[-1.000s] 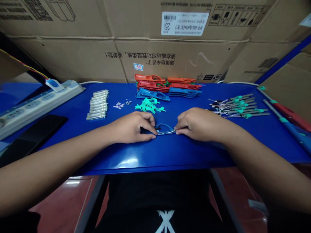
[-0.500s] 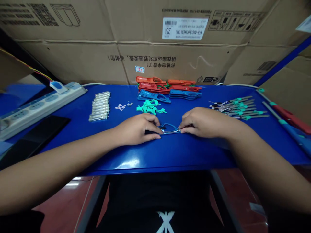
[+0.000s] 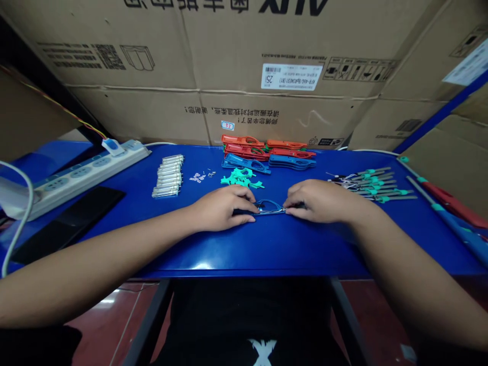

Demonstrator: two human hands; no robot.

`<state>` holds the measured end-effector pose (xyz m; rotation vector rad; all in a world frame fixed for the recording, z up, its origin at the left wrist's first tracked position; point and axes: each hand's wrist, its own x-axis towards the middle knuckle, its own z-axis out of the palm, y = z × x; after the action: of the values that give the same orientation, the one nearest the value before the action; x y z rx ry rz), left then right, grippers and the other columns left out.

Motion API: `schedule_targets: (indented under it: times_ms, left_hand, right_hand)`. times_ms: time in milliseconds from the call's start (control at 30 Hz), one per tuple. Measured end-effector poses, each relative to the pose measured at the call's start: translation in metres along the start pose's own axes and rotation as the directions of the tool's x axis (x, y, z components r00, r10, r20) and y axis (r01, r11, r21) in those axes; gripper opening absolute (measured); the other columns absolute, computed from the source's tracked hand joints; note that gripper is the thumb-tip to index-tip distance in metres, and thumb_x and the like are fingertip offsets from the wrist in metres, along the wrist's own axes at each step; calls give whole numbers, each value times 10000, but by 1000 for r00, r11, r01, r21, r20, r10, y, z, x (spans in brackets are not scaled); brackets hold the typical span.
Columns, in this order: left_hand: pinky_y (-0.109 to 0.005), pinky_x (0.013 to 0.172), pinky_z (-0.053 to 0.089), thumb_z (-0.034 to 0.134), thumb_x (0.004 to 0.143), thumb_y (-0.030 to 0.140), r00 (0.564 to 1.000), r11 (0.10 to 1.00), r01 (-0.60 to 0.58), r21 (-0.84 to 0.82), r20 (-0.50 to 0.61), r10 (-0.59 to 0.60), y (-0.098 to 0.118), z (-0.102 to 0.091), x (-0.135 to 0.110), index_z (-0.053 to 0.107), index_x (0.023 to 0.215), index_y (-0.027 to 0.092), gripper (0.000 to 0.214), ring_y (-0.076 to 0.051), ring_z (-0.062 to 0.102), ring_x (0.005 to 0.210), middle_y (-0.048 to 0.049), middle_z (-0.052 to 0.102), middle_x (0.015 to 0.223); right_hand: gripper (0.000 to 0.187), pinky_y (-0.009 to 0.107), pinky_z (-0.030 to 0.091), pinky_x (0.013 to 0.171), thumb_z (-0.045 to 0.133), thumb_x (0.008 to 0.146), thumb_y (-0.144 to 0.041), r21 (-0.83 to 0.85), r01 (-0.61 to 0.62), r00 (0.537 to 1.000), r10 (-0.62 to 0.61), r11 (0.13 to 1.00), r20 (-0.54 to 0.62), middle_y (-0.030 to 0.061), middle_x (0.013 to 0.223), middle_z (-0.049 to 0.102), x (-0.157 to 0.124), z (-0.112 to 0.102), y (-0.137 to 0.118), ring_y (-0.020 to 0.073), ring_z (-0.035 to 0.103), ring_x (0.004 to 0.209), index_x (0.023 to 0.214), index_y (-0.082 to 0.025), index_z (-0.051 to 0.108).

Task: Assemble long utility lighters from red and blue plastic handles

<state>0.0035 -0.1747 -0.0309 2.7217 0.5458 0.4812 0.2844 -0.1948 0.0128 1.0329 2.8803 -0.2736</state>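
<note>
A blue plastic shell part (image 3: pixel 270 207) with a metal piece lies flat on the blue table (image 3: pixel 267 244) between my hands. My left hand (image 3: pixel 223 206) pinches its left end with thumb and fingers curled. My right hand (image 3: pixel 320 200) pinches its right end, fingers pressed together. Just behind the part lies a heap of small teal plastic pieces (image 3: pixel 240 178).
Stacked orange, red and blue shells (image 3: pixel 267 152) sit at the back by the cardboard boxes (image 3: pixel 244 76). A row of clear tubes (image 3: pixel 170 175) and tiny white bits (image 3: pixel 198 177) lie left, teal-collared metal rods with wires (image 3: pixel 375 184) right. A power strip (image 3: pixel 82 173) and black phone (image 3: pixel 72 221) are far left.
My head has tilted up, so the table sits lower in view and more of the boxes shows. Both hands stay pinched on the blue part.
</note>
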Motion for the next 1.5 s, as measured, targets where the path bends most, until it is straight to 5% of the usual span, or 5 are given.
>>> schedule_targets:
  times_ms: [633,867,1167,1400,1500]
  left_hand:
    - [-394,976,511,610,954,380,1000,1000,-14,20,20,14,-2,-2,0,680,1256,234,343,-230,625,1110,-93,675,1188]
    - [-292,818,504,596,938,393,987,978,138,158,59,-149,-10,-68,-17,747,998,194,257,-170,668,870,-57,728,979]
    - [-208,642,347,652,815,213,642,651,576,494,220,-734,-42,-130,-61,779,869,234,139,-87,553,623,71,739,745]
    - [-252,583,377,634,749,173,492,547,635,546,261,-831,-46,-121,-53,800,843,239,202,-162,619,640,-30,760,809]
    - [-250,598,399,632,751,203,500,593,619,516,323,-803,-43,-117,-50,796,832,250,188,-177,646,671,-29,760,822]
  right_hand:
    - [197,304,473,729,607,888,-244,6,-63,997,63,998,35,77,906,748,0,-2,2,206,677,834,952,-191,786]
    - [260,331,500,765,591,910,-306,-21,-72,997,72,997,22,96,983,755,-3,-4,5,230,691,887,1048,-181,774]
    - [336,374,512,779,519,958,-374,-74,-126,984,115,989,-136,101,1082,749,-8,-9,5,257,698,948,1126,-189,745]
    - [327,361,505,776,517,960,-368,-79,-108,979,93,991,-182,92,1063,754,-8,-9,5,245,701,926,1113,-191,745]
    - [321,354,504,779,520,959,-365,-76,-99,978,83,992,-193,90,1066,755,-7,-9,5,240,701,933,1112,-196,745]
